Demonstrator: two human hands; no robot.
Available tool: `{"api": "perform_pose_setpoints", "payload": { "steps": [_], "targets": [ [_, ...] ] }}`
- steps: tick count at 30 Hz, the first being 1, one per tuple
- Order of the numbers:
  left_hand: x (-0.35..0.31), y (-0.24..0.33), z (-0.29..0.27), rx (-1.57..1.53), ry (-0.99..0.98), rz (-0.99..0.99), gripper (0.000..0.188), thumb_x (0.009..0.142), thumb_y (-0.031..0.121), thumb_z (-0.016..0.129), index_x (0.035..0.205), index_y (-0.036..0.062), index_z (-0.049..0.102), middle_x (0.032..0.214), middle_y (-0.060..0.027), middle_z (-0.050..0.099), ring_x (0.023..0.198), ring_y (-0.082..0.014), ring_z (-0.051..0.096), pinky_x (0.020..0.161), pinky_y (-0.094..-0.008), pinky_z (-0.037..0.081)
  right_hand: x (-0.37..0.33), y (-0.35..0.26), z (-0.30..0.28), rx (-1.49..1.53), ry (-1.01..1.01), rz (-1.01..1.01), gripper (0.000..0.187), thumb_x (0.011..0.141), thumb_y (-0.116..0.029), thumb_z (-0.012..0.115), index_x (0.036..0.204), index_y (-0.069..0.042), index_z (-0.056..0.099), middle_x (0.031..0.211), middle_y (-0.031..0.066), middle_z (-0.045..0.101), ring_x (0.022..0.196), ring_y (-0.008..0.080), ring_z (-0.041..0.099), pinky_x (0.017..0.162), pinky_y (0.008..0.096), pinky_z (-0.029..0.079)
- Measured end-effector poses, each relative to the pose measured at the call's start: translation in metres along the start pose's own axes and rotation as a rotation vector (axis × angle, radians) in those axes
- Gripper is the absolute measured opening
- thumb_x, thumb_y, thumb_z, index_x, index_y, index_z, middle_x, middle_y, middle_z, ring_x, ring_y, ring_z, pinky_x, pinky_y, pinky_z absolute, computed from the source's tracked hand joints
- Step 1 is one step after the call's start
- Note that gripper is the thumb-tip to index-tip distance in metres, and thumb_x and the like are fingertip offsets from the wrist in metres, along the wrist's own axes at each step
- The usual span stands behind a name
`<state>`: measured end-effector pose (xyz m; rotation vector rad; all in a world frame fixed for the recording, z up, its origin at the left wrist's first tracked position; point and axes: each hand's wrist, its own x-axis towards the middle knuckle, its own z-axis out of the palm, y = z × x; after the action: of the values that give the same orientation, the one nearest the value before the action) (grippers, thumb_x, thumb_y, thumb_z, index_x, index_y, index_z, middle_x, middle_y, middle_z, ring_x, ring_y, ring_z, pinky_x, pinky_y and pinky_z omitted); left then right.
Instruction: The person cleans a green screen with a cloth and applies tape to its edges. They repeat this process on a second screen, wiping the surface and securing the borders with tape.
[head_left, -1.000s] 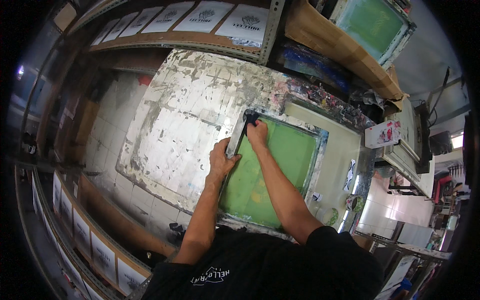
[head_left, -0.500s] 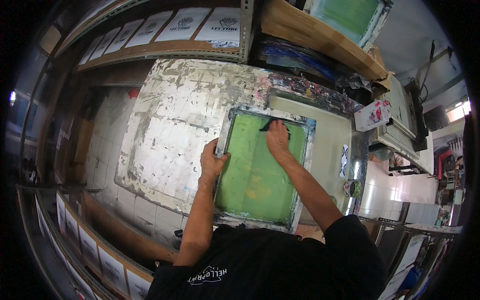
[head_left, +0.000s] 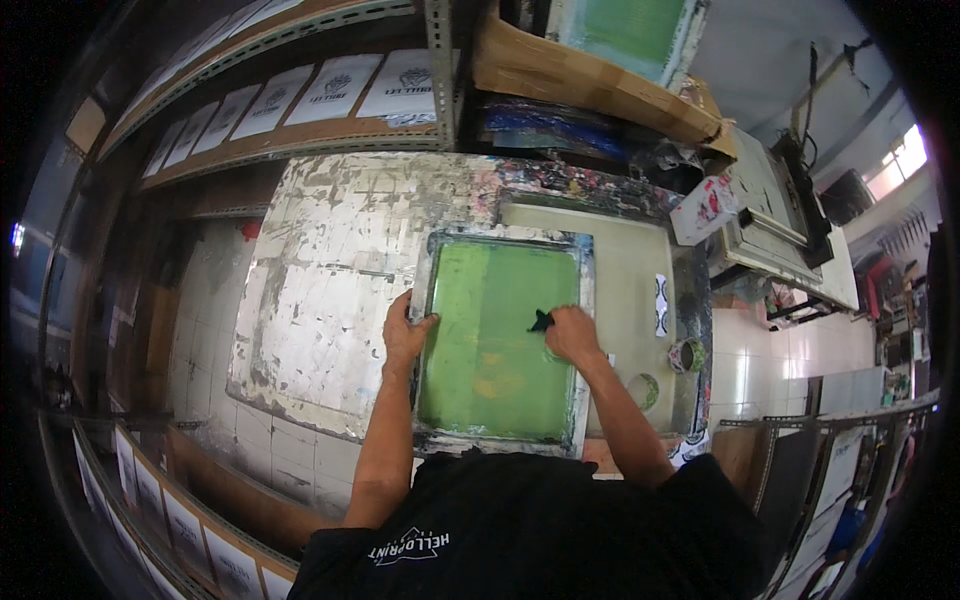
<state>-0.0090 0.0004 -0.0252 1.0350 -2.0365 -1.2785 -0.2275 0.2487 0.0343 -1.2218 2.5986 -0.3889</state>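
A screen-printing frame (head_left: 586,275) with green mesh (head_left: 485,300) lies in front of me on the worktable. My left hand (head_left: 406,333) grips the frame's left side, its thumb over the rim. Over the right part of the mesh, my right hand (head_left: 572,334) is closed round a bunched black cloth (head_left: 541,321). The cloth's loose end sticks out to the left of the fingers. A yellowish patch (head_left: 497,376) shows in the lower middle of the mesh.
The scuffed white table (head_left: 320,290) extends to the left. At right are rolls of tape (head_left: 686,355) and a paint-spotted white box (head_left: 703,210). Printed sheets (head_left: 328,88) line a shelf behind. A cardboard box (head_left: 590,80) and another green screen (head_left: 630,38) stand at the back.
My right hand has moved nearer over the mesh with the black cloth, from the frame's far end toward its right middle. My left hand stays on the frame. The view has shifted slightly.
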Motion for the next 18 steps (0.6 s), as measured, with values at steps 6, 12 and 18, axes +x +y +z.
{"api": "perform_pose_setpoints", "payload": {
  "steps": [6,12,18],
  "targets": [
    [-0.001,-0.007,-0.003,0.148,0.007,0.148,0.077,0.075,0.024,0.08,0.14,0.0022,0.046,0.123,-0.0205,0.057,0.113,-0.035,0.055,0.096,-0.0397,0.045,-0.13,0.058,-0.074,0.531,-0.095,0.135,0.023,0.074,-0.008,0.055,0.09,0.005,0.065,0.075,0.0167,0.064,0.071,0.0186,0.062,0.064,0.0345,0.048],
    [-0.007,-0.017,-0.019,0.217,-0.146,0.074,0.102,0.064,0.004,0.077,0.151,0.0037,0.023,0.133,-0.0247,0.049,0.12,-0.0355,0.05,0.097,-0.039,0.044,-0.213,0.119,-0.124,0.36,0.4,0.528,0.026,0.073,-0.006,0.059,0.096,0.005,0.065,0.075,0.0232,0.065,0.071,0.0362,0.064,0.069,0.0426,0.049],
    [-0.053,0.016,-0.03,0.287,-0.219,0.208,0.1,0.061,-0.002,0.066,0.15,-0.0026,0.021,0.141,-0.0282,0.041,0.13,-0.0397,0.04,0.107,-0.0394,0.036,-0.239,0.173,-0.079,0.151,0.497,0.628,0.049,0.073,-0.013,0.065,0.118,0.004,0.055,0.105,0.0253,0.063,0.102,0.0437,0.058,0.089,0.049,0.047]
  ]
}}
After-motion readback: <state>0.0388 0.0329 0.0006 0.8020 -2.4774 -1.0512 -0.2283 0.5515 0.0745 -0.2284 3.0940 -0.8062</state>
